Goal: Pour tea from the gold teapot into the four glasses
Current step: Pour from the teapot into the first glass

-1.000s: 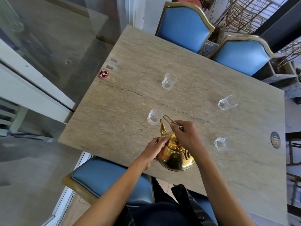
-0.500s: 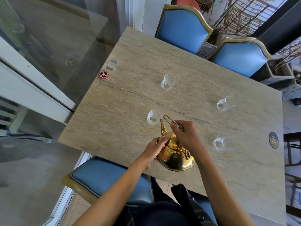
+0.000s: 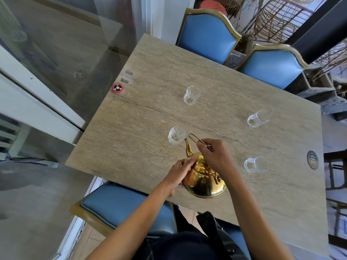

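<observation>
The gold teapot [image 3: 203, 182] is tilted forward near the table's front edge, its spout tip at the rim of the nearest clear glass [image 3: 176, 135]. My right hand [image 3: 216, 156] grips the teapot's wire handle. My left hand [image 3: 183, 168] presses on the lid and the pot's left side. Three other clear glasses stand apart on the stone table [image 3: 150, 117]: one at the far middle [image 3: 191, 95], one at the far right [image 3: 255, 119], one at the near right [image 3: 253, 164]. No tea shows in any glass.
A red round disc [image 3: 117, 88] lies at the table's left edge and a dark round medallion [image 3: 312, 159] at the right edge. Blue padded chairs stand at the far side [image 3: 207, 35] [image 3: 272, 69] and below me [image 3: 120, 207]. A glass wall runs along the left.
Almost nothing has moved. Both hands hold the teapot in the same tilted pose, spout at the nearest glass; only the view has shifted slightly.
</observation>
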